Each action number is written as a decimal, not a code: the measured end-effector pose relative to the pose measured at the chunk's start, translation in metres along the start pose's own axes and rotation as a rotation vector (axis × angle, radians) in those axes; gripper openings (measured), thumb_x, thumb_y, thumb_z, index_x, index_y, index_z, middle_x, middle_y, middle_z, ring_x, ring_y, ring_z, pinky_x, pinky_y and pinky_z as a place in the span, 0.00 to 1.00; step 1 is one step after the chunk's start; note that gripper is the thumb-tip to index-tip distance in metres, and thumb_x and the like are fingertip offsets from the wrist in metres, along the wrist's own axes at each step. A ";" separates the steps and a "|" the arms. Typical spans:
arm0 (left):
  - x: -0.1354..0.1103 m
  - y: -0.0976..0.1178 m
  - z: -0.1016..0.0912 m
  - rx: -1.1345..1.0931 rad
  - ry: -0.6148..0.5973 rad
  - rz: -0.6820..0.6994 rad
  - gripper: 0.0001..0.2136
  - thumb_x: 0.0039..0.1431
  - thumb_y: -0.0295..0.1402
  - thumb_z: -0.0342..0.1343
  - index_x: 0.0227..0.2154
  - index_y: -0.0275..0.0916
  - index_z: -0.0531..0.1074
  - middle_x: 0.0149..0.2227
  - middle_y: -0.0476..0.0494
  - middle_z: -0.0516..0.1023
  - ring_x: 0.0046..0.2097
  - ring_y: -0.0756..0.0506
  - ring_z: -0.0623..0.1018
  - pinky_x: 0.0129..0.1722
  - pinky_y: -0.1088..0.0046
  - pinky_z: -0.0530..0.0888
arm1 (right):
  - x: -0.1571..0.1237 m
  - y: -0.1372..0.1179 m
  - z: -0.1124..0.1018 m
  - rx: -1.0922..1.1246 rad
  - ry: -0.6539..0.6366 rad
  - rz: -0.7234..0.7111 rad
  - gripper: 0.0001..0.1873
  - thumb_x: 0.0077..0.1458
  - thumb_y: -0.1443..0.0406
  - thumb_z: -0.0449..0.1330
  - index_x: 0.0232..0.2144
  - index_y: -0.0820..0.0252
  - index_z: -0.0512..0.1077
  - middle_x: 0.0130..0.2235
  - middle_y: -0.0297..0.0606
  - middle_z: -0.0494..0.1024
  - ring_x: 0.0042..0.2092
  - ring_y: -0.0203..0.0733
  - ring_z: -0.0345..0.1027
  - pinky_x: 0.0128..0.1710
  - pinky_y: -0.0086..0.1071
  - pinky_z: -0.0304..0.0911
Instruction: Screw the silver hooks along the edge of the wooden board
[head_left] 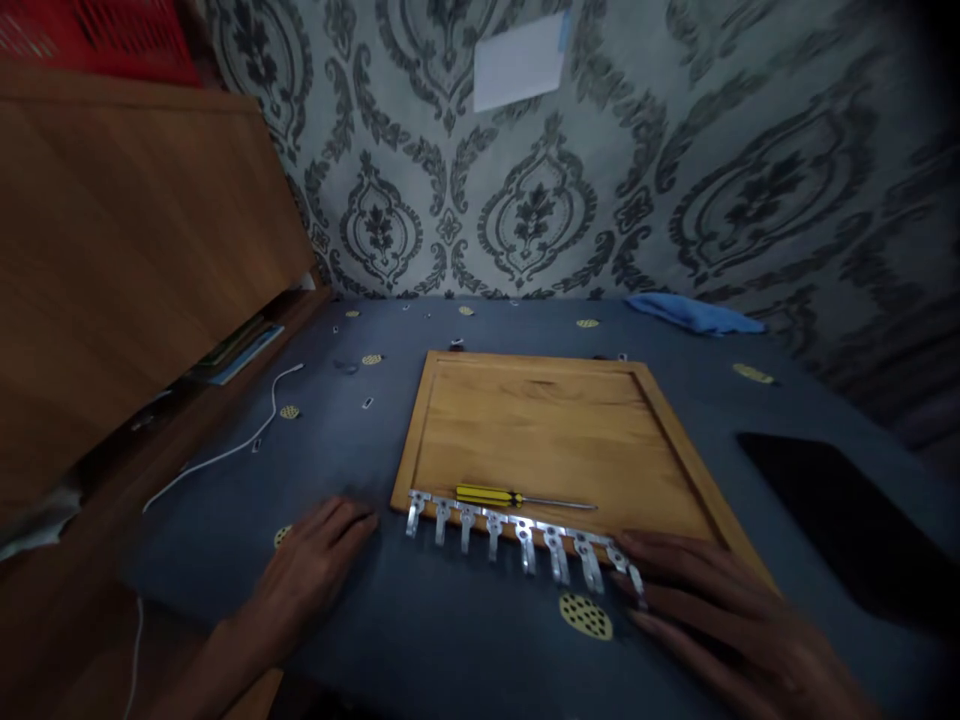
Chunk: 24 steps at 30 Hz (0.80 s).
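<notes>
A silver metal hook rail (pixel 523 524) with several hanging hooks lies along the near edge of a wooden panel (pixel 547 440) that has a raised frame. My right hand (pixel 720 610) is at the rail's right end, its fingers around the last hook. Just behind the rail, a screwdriver (pixel 491 496) with a yellow and black handle rests on the panel, its shaft pointing right. My left hand (pixel 319 550) rests on the dark cloth, left of the panel's near corner and apart from the rail. Its fingers are curled together, and nothing shows in them.
A grey-blue patterned cloth (pixel 352 440) covers the surface. To the right lie a black flat object (pixel 840 510) and, farther back, a blue cloth (pixel 697 314). A white cable (pixel 247 440) runs at left beside a wooden cabinet (pixel 135 220). Patterned wall (pixel 532 210) stands behind.
</notes>
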<state>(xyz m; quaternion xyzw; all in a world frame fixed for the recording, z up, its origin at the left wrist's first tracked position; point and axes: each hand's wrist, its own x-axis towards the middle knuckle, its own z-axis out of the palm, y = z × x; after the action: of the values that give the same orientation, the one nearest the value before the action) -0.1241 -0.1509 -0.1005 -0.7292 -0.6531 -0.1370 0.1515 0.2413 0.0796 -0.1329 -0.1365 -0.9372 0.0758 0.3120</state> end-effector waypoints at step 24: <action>0.026 -0.001 -0.018 -0.087 -0.376 -0.001 0.14 0.70 0.23 0.41 0.37 0.40 0.71 0.37 0.46 0.78 0.36 0.46 0.75 0.35 0.71 0.70 | 0.019 -0.014 -0.014 -0.014 -0.028 0.012 0.13 0.63 0.57 0.62 0.47 0.44 0.82 0.49 0.41 0.85 0.48 0.49 0.82 0.44 0.41 0.82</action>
<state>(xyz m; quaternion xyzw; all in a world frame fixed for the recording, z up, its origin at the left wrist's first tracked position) -0.1225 -0.1344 -0.0732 -0.7473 -0.6639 -0.0265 -0.0051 0.2325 0.0728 -0.1076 -0.1433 -0.9411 0.0732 0.2973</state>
